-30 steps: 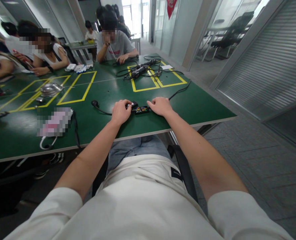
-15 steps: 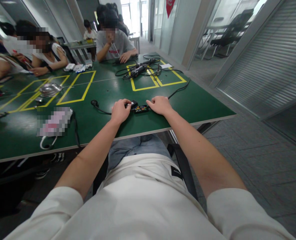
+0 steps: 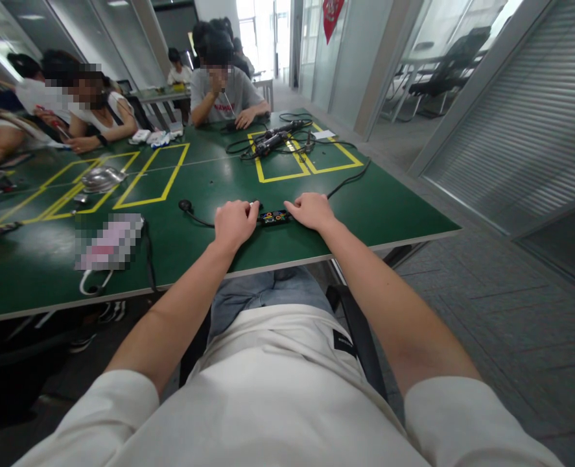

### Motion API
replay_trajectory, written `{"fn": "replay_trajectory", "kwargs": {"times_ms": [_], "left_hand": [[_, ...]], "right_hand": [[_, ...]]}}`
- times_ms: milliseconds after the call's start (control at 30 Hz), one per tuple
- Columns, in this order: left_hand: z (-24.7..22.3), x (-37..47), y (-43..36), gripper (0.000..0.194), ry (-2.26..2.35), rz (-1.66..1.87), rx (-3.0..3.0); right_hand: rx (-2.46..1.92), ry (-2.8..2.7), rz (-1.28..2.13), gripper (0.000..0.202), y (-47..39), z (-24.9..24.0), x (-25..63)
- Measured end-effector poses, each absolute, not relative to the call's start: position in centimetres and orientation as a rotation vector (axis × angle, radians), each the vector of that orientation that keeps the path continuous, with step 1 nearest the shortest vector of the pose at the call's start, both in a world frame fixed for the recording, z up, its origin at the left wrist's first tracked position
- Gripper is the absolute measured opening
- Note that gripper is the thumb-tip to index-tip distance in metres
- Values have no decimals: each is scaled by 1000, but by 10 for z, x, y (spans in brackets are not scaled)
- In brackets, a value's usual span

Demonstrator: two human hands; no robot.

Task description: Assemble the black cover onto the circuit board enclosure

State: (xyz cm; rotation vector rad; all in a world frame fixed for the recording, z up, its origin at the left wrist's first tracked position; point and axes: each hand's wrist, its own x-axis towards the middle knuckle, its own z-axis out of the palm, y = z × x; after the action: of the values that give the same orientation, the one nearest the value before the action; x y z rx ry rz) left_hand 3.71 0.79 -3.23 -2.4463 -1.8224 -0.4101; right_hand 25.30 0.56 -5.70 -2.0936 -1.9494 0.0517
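Note:
A small black device [image 3: 275, 218] with coloured markings lies on the green table between my hands. At its left end is my left hand [image 3: 236, 222], fingers curled and closed, with a small dark piece partly showing at the fingertips; what it holds is mostly hidden. My right hand [image 3: 311, 211] rests at the device's right end, thumb pointing at it, the other fingers curled down and their tips hidden. A black cable with a round end [image 3: 185, 205] runs out left of my left hand. Another black cable [image 3: 348, 179] leads off behind my right hand.
Black tools with tangled cables [image 3: 272, 139] lie at the back over yellow tape outlines. A blurred pinkish item [image 3: 115, 241] with a white loop is at the left, a shiny metal object [image 3: 103, 178] behind it. Several people sit around the green table [image 3: 404, 217].
The dark piece with a white patch at my left fingertips has dropped lower and is now mostly covered by the fingers. The view has tilted slightly; my right hand stays beside the device.

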Motion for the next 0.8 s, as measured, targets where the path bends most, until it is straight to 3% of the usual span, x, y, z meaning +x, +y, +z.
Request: {"fn": "replay_trajectory", "kwargs": {"times_ms": [167,433,800], "left_hand": [[-35,43,6,58,-1820,-258,-2474],[-33,44,3,51,-1881,-401,-2446],[-39,38,14,54,-1868,-417,-2548]], "right_hand": [[-2123,-1909,26,59,4,-56,250],[-2035,-1880,-86,59,2,-60,252],[-2092,-1904,83,55,3,-54,254]]}}
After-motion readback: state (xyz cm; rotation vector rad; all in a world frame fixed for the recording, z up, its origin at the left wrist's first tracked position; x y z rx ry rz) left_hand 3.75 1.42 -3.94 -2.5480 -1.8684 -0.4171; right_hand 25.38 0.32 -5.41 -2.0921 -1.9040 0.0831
